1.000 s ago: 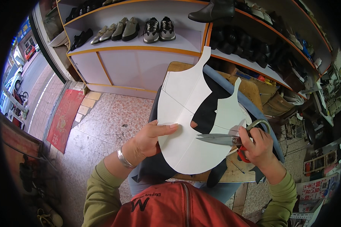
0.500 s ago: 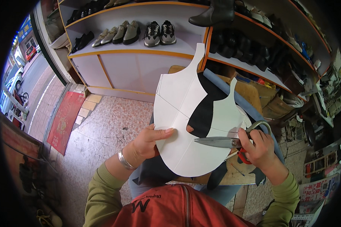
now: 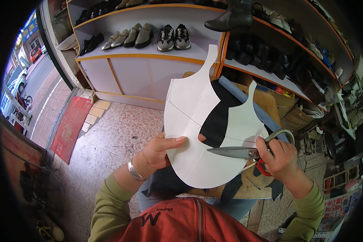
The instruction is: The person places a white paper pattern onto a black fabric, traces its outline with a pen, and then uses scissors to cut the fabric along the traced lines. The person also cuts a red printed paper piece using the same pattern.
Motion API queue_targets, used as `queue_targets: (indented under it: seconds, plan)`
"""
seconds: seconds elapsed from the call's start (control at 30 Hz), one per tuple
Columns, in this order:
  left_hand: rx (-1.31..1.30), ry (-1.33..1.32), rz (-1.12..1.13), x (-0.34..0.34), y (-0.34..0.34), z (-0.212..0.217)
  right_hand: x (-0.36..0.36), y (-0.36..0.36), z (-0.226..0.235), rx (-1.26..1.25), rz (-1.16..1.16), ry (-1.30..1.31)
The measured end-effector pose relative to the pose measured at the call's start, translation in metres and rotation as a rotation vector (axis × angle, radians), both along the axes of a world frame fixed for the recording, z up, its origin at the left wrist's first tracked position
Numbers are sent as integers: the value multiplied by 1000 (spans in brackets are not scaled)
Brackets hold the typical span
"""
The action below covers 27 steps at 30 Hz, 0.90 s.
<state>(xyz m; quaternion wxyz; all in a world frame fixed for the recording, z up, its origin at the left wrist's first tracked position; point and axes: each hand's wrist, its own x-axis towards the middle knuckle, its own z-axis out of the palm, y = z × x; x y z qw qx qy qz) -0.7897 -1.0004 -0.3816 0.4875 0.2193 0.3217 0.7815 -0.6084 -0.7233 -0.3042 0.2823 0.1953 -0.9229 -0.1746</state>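
A white paper pattern, a rounded sheet with two narrow upper arms and pencil lines, is held up before me. My left hand grips its left edge, thumb on top; a fingertip shows at the bottom of the gap between the arms. On the right, my right hand is closed round large metal scissors. Their blades point left across the face of the sheet and look nearly together. One grey handle loop stands above the hand, and a red loop shows beneath it. Black material is visible through the gap.
Behind the pattern stands a worn wooden tabletop with a blue-grey roll and dark scraps. Shelves of shoes line the back. A red mat lies by the doorway at left; clutter fills the right side.
My right hand and the scissors' handles have shifted slightly right, along with the pattern's right arm. The left hand keeps its hold almost unmoved. The background has slid a little right.
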Motion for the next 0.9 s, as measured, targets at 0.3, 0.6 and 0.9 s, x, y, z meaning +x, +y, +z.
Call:
queue_targets:
  seconds: [0.3, 0.6, 0.9]
  plan:
    - [-111, -67, 82, 3, 2, 8, -2, 1, -4, 1, 19, -8]
    - [-58, -39, 62, -1, 4, 4, -5, 7, -17, -63, 0, 36]
    - [-55, -44, 93, 0, 5, 3, -4, 7, -21, -65, -54, 40]
